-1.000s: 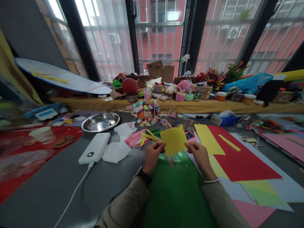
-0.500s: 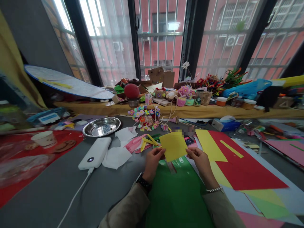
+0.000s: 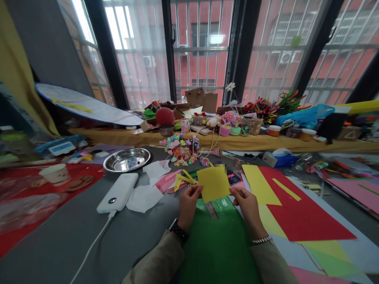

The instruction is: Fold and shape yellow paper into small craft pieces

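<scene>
A yellow square of paper (image 3: pixel 213 183) is held up in front of me above a green mat (image 3: pixel 219 244). My left hand (image 3: pixel 189 203) pinches its lower left corner between thumb and fingers. At the lower right corner, my right hand (image 3: pixel 246 203) grips it the same way. Below the paper, a small clear ruler-like strip (image 3: pixel 212 210) lies on the mat. Cut yellow strips (image 3: pixel 185 178) and pink crumpled paper (image 3: pixel 168 180) lie just left of the paper. A phone-like dark object (image 3: pixel 233 178) shows partly behind it.
To the left are a white power bank (image 3: pixel 118 193) with a cable, a steel plate (image 3: pixel 127 159) and a paper cup (image 3: pixel 55 173). On the right lie red paper (image 3: pixel 304 217) and yellow paper (image 3: pixel 260 183). Colourful craft flowers (image 3: pixel 179 148) and a crowded sill (image 3: pixel 142 138) stand behind.
Both hands and the yellow paper have shifted slightly left in the picture. The grip on both corners stays the same, and the camera view has moved a little.
</scene>
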{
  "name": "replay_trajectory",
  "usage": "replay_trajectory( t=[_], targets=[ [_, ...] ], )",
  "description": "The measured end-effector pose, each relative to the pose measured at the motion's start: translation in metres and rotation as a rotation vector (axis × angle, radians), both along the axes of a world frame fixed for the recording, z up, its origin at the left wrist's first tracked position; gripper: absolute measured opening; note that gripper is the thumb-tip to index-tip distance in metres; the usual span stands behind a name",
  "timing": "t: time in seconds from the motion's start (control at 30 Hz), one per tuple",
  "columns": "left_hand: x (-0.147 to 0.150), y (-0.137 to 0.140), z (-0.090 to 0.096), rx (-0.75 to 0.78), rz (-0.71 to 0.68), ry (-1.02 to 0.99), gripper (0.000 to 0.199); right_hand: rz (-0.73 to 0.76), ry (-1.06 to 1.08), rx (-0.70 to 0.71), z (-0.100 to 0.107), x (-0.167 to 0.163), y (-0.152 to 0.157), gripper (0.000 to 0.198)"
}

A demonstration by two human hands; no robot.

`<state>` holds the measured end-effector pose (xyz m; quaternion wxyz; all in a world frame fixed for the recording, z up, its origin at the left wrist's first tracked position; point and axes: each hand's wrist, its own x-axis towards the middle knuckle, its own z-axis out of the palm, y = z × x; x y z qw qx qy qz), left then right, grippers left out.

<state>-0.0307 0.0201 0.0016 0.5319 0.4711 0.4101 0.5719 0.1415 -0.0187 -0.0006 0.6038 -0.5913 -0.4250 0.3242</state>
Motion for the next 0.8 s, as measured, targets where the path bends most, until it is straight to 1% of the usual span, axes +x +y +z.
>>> replay_trajectory(
  t=[0.07, 0.17, 0.33, 0.47, 0.63, 0.73, 0.8],
  targets=[
    [-0.001, 0.001, 0.0, 0.008, 0.05, -0.036, 0.024, 0.001, 0.008, 0.006, 0.0, 0.0, 0.0, 0.031],
    [-0.003, 0.002, 0.0, -0.001, 0.085, -0.072, 0.024, -0.03, 0.015, 0.043, 0.0, 0.0, 0.0, 0.033],
    [-0.002, 0.001, 0.001, 0.001, 0.075, -0.067, 0.026, 0.009, 0.011, 0.066, 0.004, -0.003, -0.002, 0.037],
    [0.001, -0.002, 0.003, 0.013, 0.026, -0.052, 0.024, 0.049, -0.042, 0.082, 0.006, -0.005, -0.003, 0.034],
    [0.001, -0.003, 0.004, -0.011, -0.034, -0.087, 0.024, 0.069, -0.035, 0.08, 0.005, -0.003, -0.002, 0.032],
    [0.0, -0.003, 0.007, -0.051, -0.129, -0.184, 0.025, 0.087, 0.004, 0.083, 0.004, -0.001, -0.001, 0.032],
    [0.001, -0.003, 0.011, -0.066, -0.23, -0.272, 0.028, 0.142, 0.056, 0.067, 0.002, 0.0, 0.001, 0.032]
  ],
)
